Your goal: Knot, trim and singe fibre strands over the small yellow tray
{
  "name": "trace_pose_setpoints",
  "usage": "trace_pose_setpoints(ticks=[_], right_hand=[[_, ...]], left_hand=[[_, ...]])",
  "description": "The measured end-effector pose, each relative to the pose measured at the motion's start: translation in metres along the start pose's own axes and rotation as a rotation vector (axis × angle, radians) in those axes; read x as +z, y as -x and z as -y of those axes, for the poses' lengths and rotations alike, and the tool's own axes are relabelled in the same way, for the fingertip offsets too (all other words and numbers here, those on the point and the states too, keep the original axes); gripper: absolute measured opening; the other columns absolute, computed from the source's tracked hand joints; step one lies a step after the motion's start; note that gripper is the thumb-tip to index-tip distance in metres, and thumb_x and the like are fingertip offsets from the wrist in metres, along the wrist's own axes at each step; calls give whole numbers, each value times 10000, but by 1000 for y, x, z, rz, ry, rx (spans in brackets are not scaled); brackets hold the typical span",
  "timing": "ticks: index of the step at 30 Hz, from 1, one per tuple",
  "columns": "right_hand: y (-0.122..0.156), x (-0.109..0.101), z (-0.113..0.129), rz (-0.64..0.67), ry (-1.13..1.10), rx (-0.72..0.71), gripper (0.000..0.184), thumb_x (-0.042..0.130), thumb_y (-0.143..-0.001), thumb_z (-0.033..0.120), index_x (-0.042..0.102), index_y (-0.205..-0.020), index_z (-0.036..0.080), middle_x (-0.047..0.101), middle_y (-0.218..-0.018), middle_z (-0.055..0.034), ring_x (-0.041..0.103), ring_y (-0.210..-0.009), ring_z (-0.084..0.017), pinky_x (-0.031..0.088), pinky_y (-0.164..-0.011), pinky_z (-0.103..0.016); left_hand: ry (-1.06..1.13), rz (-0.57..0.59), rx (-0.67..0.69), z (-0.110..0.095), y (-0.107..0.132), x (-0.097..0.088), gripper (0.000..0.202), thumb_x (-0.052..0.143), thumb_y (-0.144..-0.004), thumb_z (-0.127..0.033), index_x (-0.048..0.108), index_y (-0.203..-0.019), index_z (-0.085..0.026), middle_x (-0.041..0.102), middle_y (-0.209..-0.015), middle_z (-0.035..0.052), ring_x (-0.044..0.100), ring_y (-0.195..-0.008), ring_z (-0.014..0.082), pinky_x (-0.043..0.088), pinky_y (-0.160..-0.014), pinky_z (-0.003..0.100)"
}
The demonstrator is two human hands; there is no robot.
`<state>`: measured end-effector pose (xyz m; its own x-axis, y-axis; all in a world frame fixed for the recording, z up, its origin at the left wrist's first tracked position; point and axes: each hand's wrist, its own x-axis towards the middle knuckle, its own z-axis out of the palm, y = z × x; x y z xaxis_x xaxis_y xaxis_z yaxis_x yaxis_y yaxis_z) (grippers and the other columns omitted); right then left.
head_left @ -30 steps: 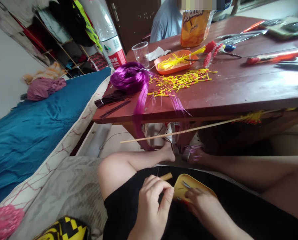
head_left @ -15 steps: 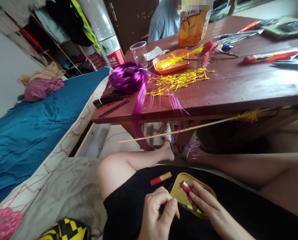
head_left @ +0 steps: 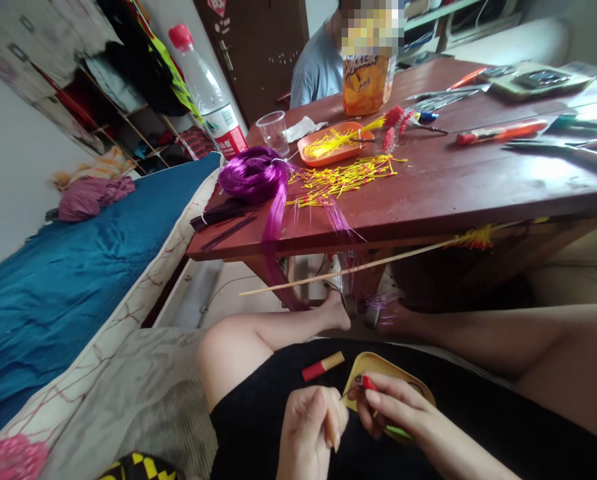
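Observation:
My right hand is closed around a small red lighter, its metal-coloured end pointing left. Beside it, my left hand is curled into a loose fist. A thin dark strand shows between the two hands, but what the left fingers hold is hidden. Both hands are above my lap, the right one over a yellow tray with a bright green item at its near edge. A red and tan tube lies on the black cloth beyond my left hand.
On the red-brown table lie a purple thread bundle, yellow red-tipped stems, an orange tray and pliers. A long thin stick juts out below the table edge. Another person sits beyond.
My right hand has turned, and the red lighter now sits lower. My left fist has turned inward, its thumb now across the fingers. The view has tilted slightly upward.

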<state>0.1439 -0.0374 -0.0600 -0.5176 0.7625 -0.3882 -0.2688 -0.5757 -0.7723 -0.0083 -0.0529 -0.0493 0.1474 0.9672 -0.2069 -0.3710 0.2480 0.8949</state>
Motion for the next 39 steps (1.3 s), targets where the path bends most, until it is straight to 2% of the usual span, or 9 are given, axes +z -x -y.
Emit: trace_pose_setpoints(ticks=[5,10,16,19,21,23,29,33,39], right_hand=[[-6,6,-19,-50,-130,54,507,417,-806,616,555,-652,153,371,-495,59,274,-473,-85,244,-466,-219],[-11,10,-30,-121,-116,77,550,405,-782,657,452,-527,172,286,-432,83,174,-425,-64,127,-425,-228],[-9,10,-29,-96,-227,48,418,532,-737,606,517,-773,190,420,-540,76,274,-424,-69,238,-400,-195],[-5,9,-25,-100,-119,-38,330,566,-759,516,557,-778,187,505,-688,26,428,-598,-117,382,-575,-237],[-4,8,-22,-115,-69,-60,330,570,-756,510,580,-796,183,506,-700,18,438,-655,-134,380,-658,-260],[-5,8,-23,-146,-49,-44,386,544,-755,557,584,-810,178,457,-628,36,405,-599,-128,361,-603,-258],[-9,12,-30,-305,77,17,517,381,-810,620,452,-521,197,316,-495,59,275,-486,-109,262,-480,-256],[-9,14,-34,-401,98,-12,482,436,-777,609,434,-489,224,331,-488,52,306,-459,-122,294,-444,-265],[-12,11,-42,-400,66,-30,454,446,-777,581,428,-487,233,343,-458,54,352,-436,-128,340,-439,-270]], left_hand=[[23,-18,-21,2,0,2,541,514,-801,-492,365,-384,-180,280,-393,-42,289,-450,101,186,-491,280],[73,-13,-34,5,0,3,523,510,-814,-464,378,-396,-179,279,-390,-44,277,-448,101,173,-489,283],[85,-53,-56,2,-1,4,512,533,-800,-470,380,-408,-179,285,-406,-48,286,-465,104,184,-507,283],[96,-65,-65,0,-1,4,504,544,-790,-478,387,-416,-179,293,-414,-48,284,-475,105,188,-515,284],[96,-74,-73,-1,-1,4,508,550,-780,-491,381,-416,-180,291,-419,-48,280,-477,104,186,-514,283],[86,-93,-82,-1,0,4,515,560,-767,-502,368,-412,-183,287,-421,-48,279,-477,104,186,-512,282],[64,-72,-89,2,-1,6,525,549,-768,-508,359,-403,-182,278,-410,-48,283,-462,100,178,-502,283],[62,-44,-79,6,-1,7,530,527,-786,-500,354,-401,-181,269,-399,-51,275,-441,93,179,-493,284],[94,-38,-63,8,-1,7,534,541,-790,-479,341,-399,-176,261,-398,-54,264,-441,88,168,-485,280]])
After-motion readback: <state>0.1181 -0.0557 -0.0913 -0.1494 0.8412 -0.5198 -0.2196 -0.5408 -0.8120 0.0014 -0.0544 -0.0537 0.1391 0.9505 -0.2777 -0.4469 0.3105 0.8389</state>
